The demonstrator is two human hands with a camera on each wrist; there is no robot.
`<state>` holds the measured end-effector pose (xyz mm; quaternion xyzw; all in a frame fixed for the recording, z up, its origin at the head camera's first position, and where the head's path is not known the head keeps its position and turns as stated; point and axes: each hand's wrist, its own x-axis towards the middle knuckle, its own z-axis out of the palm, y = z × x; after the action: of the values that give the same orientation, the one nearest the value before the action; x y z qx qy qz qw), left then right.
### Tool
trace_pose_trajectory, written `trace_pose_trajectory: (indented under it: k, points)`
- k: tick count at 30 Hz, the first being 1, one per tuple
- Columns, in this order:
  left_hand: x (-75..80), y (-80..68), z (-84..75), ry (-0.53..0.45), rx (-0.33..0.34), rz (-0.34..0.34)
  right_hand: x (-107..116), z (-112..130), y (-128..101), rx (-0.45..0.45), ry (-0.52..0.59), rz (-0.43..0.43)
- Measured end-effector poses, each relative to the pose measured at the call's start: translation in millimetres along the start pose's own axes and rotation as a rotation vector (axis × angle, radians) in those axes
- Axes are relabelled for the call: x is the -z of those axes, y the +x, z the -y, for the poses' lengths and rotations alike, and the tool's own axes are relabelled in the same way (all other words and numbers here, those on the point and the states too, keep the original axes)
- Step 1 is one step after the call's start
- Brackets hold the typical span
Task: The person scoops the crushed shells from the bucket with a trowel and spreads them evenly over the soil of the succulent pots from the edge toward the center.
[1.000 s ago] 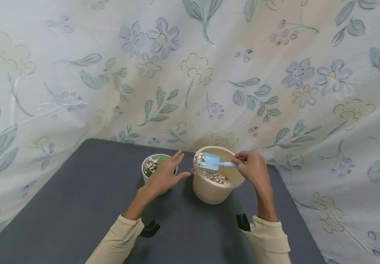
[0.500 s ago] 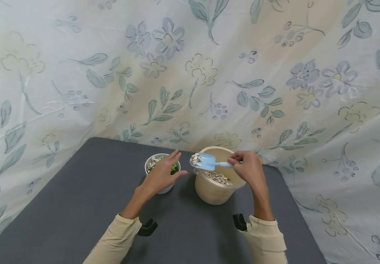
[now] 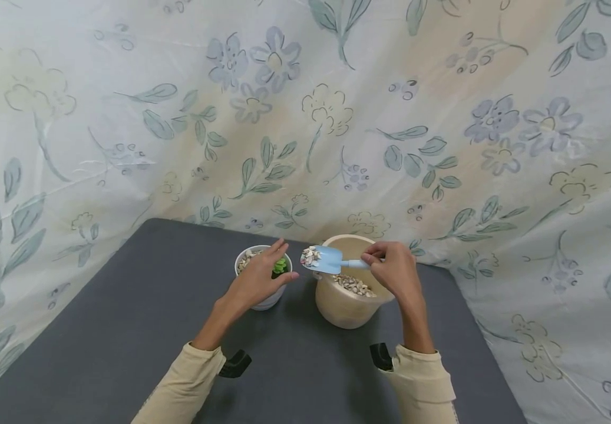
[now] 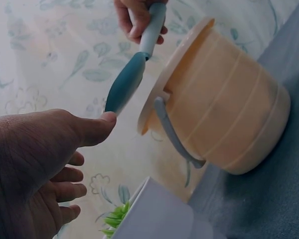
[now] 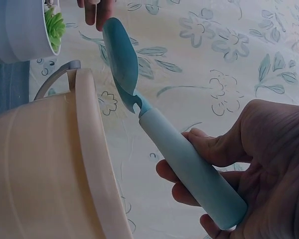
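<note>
My right hand [image 3: 396, 268] grips the handle of a light blue hand trowel [image 3: 329, 259], seen also in the right wrist view with fingers [image 5: 182, 191] and thumb round the handle. Small pale stones [image 3: 310, 256] lie at the trowel's tip. The blade is above the left rim of a beige bucket [image 3: 344, 312], which has more stones [image 3: 354, 285] inside. Over a white pot [image 3: 268, 303] my left hand [image 3: 254, 277] hovers with fingers spread, holding nothing. A green succulent [image 3: 280, 266] and stones show in the pot, partly hidden by that hand.
Pot and bucket stand side by side on a dark grey tabletop [image 3: 125, 330], near its back edge. A floral cloth [image 3: 316, 147] hangs close behind and on both sides. The bucket's grey handle [image 4: 174, 134] hangs down on the side facing the pot.
The right hand has moved left, carrying the loaded trowel from over the bucket to past its left rim. The left hand stays above the pot, and the view has shifted slightly.
</note>
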<state>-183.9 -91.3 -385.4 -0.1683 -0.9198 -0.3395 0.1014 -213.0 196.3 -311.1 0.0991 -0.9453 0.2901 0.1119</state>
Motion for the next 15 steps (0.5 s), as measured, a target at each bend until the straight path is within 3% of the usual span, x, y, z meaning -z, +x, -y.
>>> trace_pose_trajectory:
  k: [15]
  points:
    - [3.8,-3.0,9.0,0.008,0.006,-0.019,-12.7,7.3,4.2,0.007,0.02,-0.007]
